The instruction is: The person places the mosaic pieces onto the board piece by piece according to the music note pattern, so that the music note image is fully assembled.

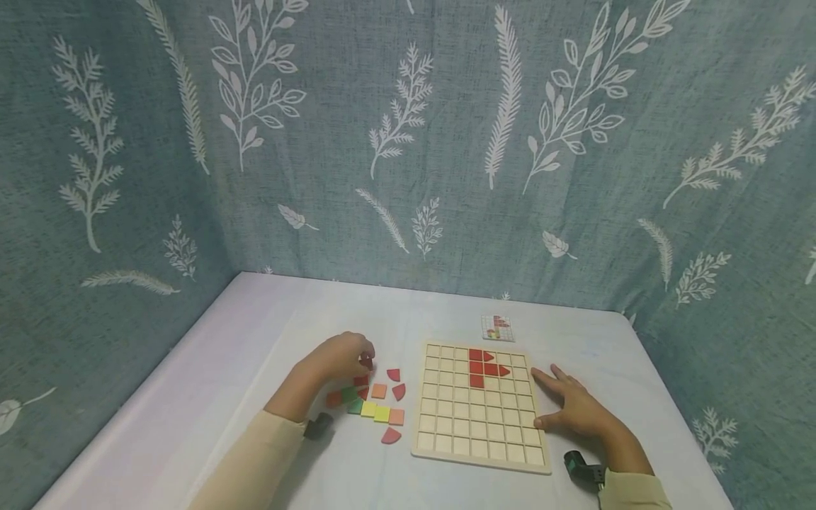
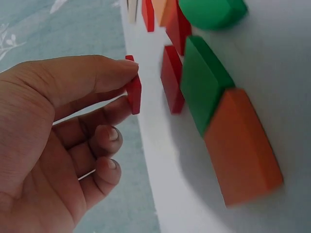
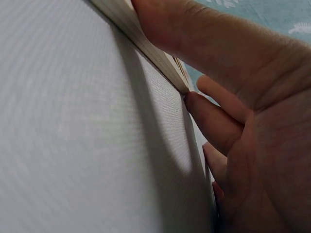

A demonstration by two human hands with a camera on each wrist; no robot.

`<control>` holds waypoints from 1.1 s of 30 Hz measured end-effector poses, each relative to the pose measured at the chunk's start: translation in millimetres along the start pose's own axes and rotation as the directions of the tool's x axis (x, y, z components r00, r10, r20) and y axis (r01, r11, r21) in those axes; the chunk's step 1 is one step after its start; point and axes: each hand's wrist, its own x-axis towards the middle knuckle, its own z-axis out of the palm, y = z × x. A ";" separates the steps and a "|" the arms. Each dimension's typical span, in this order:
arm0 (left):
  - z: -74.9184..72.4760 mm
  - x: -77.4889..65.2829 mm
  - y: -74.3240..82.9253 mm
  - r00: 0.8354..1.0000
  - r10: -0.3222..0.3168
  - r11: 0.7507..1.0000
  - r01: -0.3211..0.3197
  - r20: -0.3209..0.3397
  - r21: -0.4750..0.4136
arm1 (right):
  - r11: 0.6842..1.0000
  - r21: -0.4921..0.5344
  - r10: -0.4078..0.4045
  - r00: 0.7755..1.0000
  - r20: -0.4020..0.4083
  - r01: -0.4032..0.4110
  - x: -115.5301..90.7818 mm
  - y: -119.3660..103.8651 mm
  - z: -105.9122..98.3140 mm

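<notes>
Between thumb and fingertips my left hand (image 1: 340, 355) pinches a small red tile (image 2: 135, 93), held edge-on and raised over the loose pieces in the left wrist view. Close by lie a green tile (image 2: 205, 80), an orange tile (image 2: 245, 150) and another red tile (image 2: 172, 80). My right hand (image 1: 571, 409) rests at the right edge of the wooden grid board (image 1: 445, 427), fingers spread, thumb and a fingertip at its rim (image 3: 160, 56). Toward the top of the board sit several red pieces, squares such as this red square (image 1: 476, 367) and two pointed ones.
Behind the board lies a small pattern card (image 1: 497, 328) printed with coloured shapes. Left of the board are yellow squares (image 1: 382, 414), an orange square (image 1: 379, 391) and red quarter-round pieces (image 1: 392, 435). A leaf-patterned curtain (image 1: 408, 142) surrounds the white table (image 1: 357, 482).
</notes>
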 end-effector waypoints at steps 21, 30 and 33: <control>16.1 18.0 50.9 0.986 0.166 0.982 -0.164 -0.014 0.093 | 1.000 0.015 -0.019 1.000 -0.010 0.019 1.4 5.2 1.7; 28.9 35.7 79.5 0.929 0.370 0.922 -0.368 0.007 0.119 | 1.000 0.011 -0.017 1.000 -0.002 0.017 1.9 5.7 1.5; 34.5 41.9 91.0 0.895 0.446 0.882 -0.441 0.009 0.166 | 1.000 0.014 -0.016 1.000 0.002 0.016 2.3 5.4 1.6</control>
